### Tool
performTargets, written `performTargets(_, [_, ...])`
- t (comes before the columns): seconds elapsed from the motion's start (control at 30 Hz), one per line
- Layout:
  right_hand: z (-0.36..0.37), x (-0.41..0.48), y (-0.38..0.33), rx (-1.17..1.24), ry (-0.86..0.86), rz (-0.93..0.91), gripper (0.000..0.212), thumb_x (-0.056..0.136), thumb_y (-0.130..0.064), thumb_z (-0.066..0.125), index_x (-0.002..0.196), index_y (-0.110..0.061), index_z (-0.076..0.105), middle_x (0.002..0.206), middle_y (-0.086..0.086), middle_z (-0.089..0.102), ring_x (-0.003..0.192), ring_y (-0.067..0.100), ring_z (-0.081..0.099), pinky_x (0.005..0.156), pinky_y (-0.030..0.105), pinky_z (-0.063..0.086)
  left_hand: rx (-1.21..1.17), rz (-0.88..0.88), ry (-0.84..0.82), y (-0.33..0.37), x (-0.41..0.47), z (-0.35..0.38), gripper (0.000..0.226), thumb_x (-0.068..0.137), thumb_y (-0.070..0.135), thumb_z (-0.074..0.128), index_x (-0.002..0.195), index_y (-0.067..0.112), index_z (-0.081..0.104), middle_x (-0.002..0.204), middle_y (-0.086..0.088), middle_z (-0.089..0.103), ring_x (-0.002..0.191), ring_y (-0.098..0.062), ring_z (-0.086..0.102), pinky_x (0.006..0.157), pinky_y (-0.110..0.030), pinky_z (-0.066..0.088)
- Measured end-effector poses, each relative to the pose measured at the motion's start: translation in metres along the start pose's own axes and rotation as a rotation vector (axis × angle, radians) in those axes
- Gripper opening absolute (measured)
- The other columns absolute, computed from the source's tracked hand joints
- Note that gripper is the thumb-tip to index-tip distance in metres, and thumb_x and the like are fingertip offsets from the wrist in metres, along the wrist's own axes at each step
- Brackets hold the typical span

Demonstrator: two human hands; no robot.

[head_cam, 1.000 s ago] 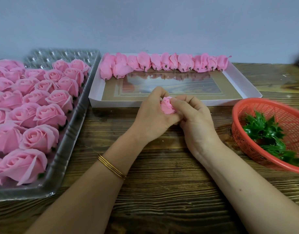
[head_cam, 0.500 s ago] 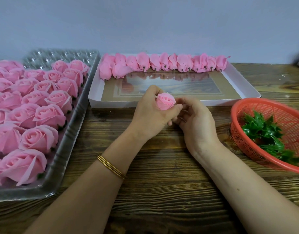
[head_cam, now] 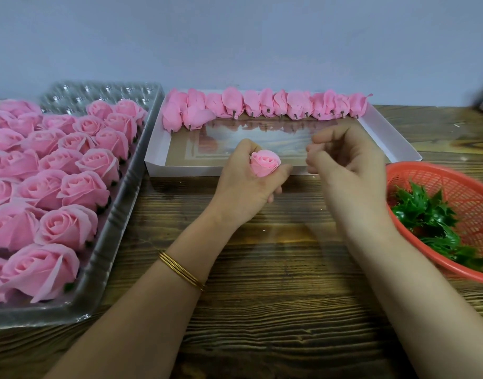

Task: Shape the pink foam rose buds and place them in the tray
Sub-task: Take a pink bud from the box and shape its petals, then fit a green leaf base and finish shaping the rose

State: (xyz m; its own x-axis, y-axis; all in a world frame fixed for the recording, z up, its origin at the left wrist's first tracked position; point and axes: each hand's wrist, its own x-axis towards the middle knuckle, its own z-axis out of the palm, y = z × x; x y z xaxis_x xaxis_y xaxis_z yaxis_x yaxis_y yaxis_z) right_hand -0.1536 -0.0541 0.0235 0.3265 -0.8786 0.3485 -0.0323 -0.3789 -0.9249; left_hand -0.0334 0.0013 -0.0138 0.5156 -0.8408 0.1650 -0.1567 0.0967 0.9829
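A single rose bud is held upright in the left hand, with the fingers and thumb curled round its lower half and the spiralled petals facing up. The bud is kept over the wooden table, just in front of the near wall of the white box. It is well apart from the clear plastic tray on the left.

The right hand is raised just beside the bud without touching it. Its fingers are loosely curled and nothing is seen between them, though the hand is blurred. Thin gold bangles are worn on the left wrist.

Rows of finished roses are packed into the clear plastic tray, and only its far end is left bare. A line of unopened buds is laid along the far wall of the white box, stems pointing toward the camera. At the right edge, green leaf pieces are heaped in a red mesh basket, which is partly cut off by the frame.
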Motion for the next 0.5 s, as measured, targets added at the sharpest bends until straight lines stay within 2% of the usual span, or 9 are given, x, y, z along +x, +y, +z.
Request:
performTargets(0.07, [-0.011, 0.008, -0.006, -0.105, -0.016, -0.049, 0.026, 0.082, 0.006, 0.057, 0.082, -0.020, 0.060, 0.077, -0.003, 0.059, 0.069, 0.008, 0.054, 0.065, 0.022, 0.046, 0.000, -0.008, 0.006, 0.002, 0.000, 0.000, 0.032, 0.086, 0.016, 0.073, 0.083, 0.017, 0.040, 0.054, 0.004, 0.059, 0.040, -0.006, 0.049, 0.042, -0.017, 0.040])
performTargets(0.13, [-0.026, 0.017, -0.013, -0.218, -0.030, -0.075, 0.025, 0.080, 0.002, 0.059, 0.079, -0.023, 0.061, 0.071, -0.008, 0.059, 0.062, 0.003, 0.053, 0.062, 0.021, 0.044, 0.002, -0.014, -0.004, 0.004, -0.002, -0.001, 0.032, 0.086, 0.016, 0.072, 0.084, 0.017, 0.040, 0.060, 0.002, 0.059, 0.042, -0.002, 0.051, 0.043, -0.016, 0.041])
performTargets(0.23, [-0.054, 0.028, -0.016, -0.422, -0.065, -0.076, 0.013, 0.073, -0.011, 0.063, 0.072, -0.024, 0.064, 0.068, -0.006, 0.063, 0.062, 0.010, 0.057, 0.066, 0.029, 0.047, 0.015, -0.027, -0.025, 0.007, -0.003, -0.003, 0.031, 0.087, 0.018, 0.072, 0.086, 0.017, 0.041, 0.066, 0.000, 0.059, 0.044, 0.000, 0.052, 0.046, -0.016, 0.043])
performTargets(0.3, [-0.072, 0.033, -0.014, -0.584, -0.107, -0.047, 0.014, 0.074, -0.012, 0.068, 0.072, -0.025, 0.066, 0.064, -0.006, 0.065, 0.061, 0.011, 0.059, 0.064, 0.030, 0.046, 0.026, -0.035, -0.025, 0.008, -0.003, -0.003, 0.031, 0.086, 0.019, 0.072, 0.086, 0.018, 0.041, 0.066, 0.000, 0.059, 0.046, -0.001, 0.052, 0.047, -0.017, 0.043])
performTargets(0.4, [-0.093, 0.040, -0.009, -0.783, -0.164, 0.006, 0.019, 0.072, -0.012, 0.072, 0.068, -0.029, 0.066, 0.060, -0.008, 0.064, 0.059, 0.009, 0.058, 0.060, 0.025, 0.043, 0.047, -0.041, -0.024, 0.007, -0.002, -0.003, 0.030, 0.085, 0.018, 0.073, 0.086, 0.020, 0.044, 0.063, 0.004, 0.059, 0.050, -0.003, 0.054, 0.050, -0.019, 0.044])
performTargets(0.5, [-0.103, 0.045, -0.002, -0.927, -0.159, 0.050, 0.024, 0.071, -0.013, 0.076, 0.064, -0.031, 0.061, 0.066, -0.012, 0.064, 0.064, 0.009, 0.060, 0.062, 0.019, 0.037, 0.057, -0.033, -0.031, 0.007, -0.002, -0.005, 0.024, 0.085, 0.018, 0.074, 0.085, 0.019, 0.050, 0.060, 0.007, 0.060, 0.049, -0.002, 0.055, 0.051, -0.019, 0.045])
